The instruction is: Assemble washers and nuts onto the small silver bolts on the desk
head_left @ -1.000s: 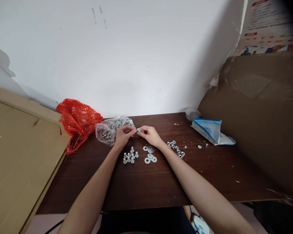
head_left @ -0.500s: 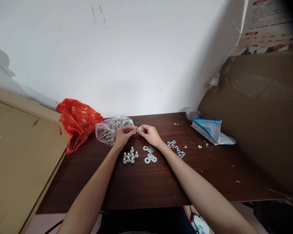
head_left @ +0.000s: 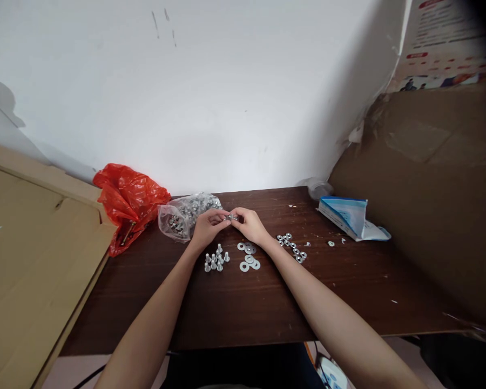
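Observation:
Fingertips of my left hand [head_left: 206,227] and my right hand [head_left: 250,224] meet around small shiny metal hardware [head_left: 230,216], just above the table. Both hands pinch it; its exact parts are too small to tell, though a washer-like edge shows. Below my left hand several bolts [head_left: 214,261] stand upright in a cluster. Flat washers [head_left: 244,266] lie loosely below my right hand, some overlapping. Several nuts [head_left: 295,251] are grouped to the right of my right wrist.
Behind my left hand lies a clear plastic bag [head_left: 174,220] of metal pieces, beside a red bag [head_left: 132,197]. A blue and white packet [head_left: 348,219] rests at the right. Cardboard [head_left: 36,259] borders the brown table [head_left: 243,319] at the left, with more at the right.
The metal hardware has tilted between my fingertips, so its round face shows less. My left fingers have shifted slightly around it. The loose bolts, washers and nuts have stayed in place.

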Demonstrator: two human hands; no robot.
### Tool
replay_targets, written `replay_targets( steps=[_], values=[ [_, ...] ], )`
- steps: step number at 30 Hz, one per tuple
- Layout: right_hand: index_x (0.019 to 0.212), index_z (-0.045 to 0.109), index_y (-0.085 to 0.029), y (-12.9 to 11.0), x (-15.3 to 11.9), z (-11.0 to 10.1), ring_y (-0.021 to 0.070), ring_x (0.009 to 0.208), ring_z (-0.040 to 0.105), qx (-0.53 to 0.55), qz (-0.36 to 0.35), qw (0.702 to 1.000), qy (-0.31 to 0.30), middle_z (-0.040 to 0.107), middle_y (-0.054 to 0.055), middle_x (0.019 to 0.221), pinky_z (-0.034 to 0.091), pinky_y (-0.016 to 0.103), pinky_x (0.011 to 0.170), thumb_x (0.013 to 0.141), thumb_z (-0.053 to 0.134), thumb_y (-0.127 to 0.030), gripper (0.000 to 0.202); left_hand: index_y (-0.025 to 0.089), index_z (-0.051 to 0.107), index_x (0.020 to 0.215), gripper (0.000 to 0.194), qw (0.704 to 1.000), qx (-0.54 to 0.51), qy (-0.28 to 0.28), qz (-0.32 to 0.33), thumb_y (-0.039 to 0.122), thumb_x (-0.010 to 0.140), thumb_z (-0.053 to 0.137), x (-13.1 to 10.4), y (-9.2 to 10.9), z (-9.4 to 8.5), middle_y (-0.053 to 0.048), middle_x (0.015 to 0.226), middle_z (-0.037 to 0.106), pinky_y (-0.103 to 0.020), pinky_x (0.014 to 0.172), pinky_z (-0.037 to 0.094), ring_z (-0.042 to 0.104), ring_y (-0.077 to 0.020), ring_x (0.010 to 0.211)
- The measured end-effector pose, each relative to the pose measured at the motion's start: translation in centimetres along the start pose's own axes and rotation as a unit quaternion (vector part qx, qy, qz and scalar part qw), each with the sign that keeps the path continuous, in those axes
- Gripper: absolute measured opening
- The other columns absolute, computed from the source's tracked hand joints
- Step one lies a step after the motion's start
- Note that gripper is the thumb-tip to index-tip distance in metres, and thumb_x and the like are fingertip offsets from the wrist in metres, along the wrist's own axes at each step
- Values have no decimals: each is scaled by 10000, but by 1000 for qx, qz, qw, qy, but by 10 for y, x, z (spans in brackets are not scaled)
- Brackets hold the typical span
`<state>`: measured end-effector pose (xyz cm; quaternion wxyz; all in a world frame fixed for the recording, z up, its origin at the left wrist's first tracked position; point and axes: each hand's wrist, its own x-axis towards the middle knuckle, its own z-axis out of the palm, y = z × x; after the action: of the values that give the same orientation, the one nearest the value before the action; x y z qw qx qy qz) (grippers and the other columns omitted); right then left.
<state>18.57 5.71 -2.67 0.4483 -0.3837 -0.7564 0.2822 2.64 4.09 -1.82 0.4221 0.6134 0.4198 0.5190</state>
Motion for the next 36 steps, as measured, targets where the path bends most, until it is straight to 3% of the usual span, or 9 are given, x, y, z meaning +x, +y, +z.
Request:
replay_targets(
  steps=[13, 22, 27, 32, 36],
  values=[
    [911, 697, -166, 2, 0, -1, 127, 643, 502, -30, -24, 999, -25, 560, 11, 707, 374, 240, 626, 800, 571, -120, 174, 161, 686, 895, 274, 998, 52, 2, 40, 253, 642, 736, 1, -7, -1, -1, 711, 565, -202, 590, 443, 539, -89, 621],
    [813, 707, -167, 2, 0, 0, 131, 638, 514, -49, -15, 998, -23, 597, 23, 703, 374, 246, 623, 801, 602, -165, 106, 177, 724, 880, 248, 992, 110, 3, 68, 292, 661, 726, 0, -8, -2, -20, 747, 580, -212, 588, 435, 529, -99, 635],
    [786, 694, -158, 2, 0, -1, 133, 638, 514, -60, -31, 997, -32, 588, 23, 694, 370, 244, 617, 816, 601, -206, 109, 157, 712, 865, 239, 994, 97, 2, 52, 298, 672, 712, 1, -11, -2, -40, 807, 614, -240, 640, 464, 565, -113, 673],
    [837, 674, -166, 2, -1, 0, 139, 666, 533, -46, -40, 998, -30, 630, 28, 756, 381, 243, 631, 819, 551, -174, 124, 147, 699, 838, 255, 998, 53, 21, 27, 276, 623, 744, 3, -10, -2, -9, 712, 595, -217, 590, 444, 550, -95, 612],
    [878, 654, -163, 1, -1, 1, 133, 630, 536, -5, 1, 1000, -7, 638, 15, 730, 394, 240, 616, 819, 513, -189, 155, 141, 691, 840, 261, 999, 43, 28, 12, 263, 617, 749, 3, -7, -2, -3, 697, 588, -205, 567, 429, 543, -90, 597]
  ],
)
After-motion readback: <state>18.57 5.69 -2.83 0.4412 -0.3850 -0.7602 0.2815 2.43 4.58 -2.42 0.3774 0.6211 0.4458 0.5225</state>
